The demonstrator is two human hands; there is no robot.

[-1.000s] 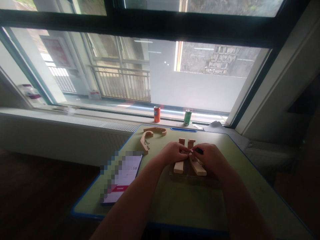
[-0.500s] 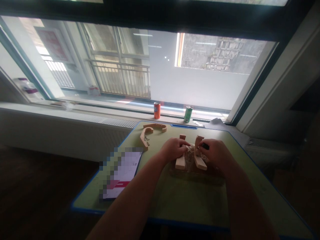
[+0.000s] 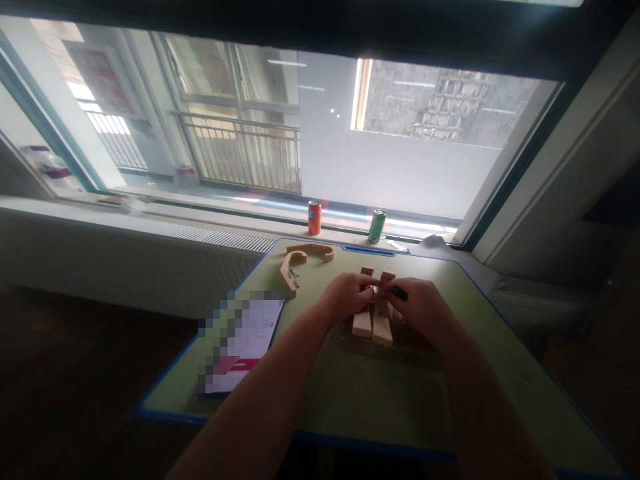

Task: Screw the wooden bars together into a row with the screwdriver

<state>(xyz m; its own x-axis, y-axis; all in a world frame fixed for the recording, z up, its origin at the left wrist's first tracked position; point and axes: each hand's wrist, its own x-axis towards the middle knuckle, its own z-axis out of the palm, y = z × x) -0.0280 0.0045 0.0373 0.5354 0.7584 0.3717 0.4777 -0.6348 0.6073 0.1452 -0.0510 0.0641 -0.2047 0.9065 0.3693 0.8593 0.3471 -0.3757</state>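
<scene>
Across the room I see a person bent to a green table (image 3: 330,413), both hands at 2 pale wooden pieces lying side by side near its middle. The left hand (image 3: 350,295) rests over the left wooden piece (image 3: 362,325), fingers bent, forefinger reaching toward its neighbour; whether it actually grips anything I cannot tell. The right hand (image 3: 417,300) is narrowed in a pinch around a small black object (image 3: 399,292), held just over the right wooden piece (image 3: 383,330). Beneath the pair spreads some clear plastic (image 3: 403,323), bag or tray I can't say, and its contents are mostly behind the hands.

Further off on the table, 2 curved wooden hooks lie near each other, a front hook (image 3: 289,275) and a back hook (image 3: 310,249). Small metal bits (image 3: 294,272) sit within the front hook's curve. A screen device (image 3: 245,347) lies near the left forearm, showing "59".

As for containers, an orange can (image 3: 315,219) and a green can (image 3: 377,227) stand upright and apart on the sill (image 3: 240,223); I can't see inside either. Far left, a bottle (image 3: 53,170) with purple bands is too blurred to tell its contents.
</scene>
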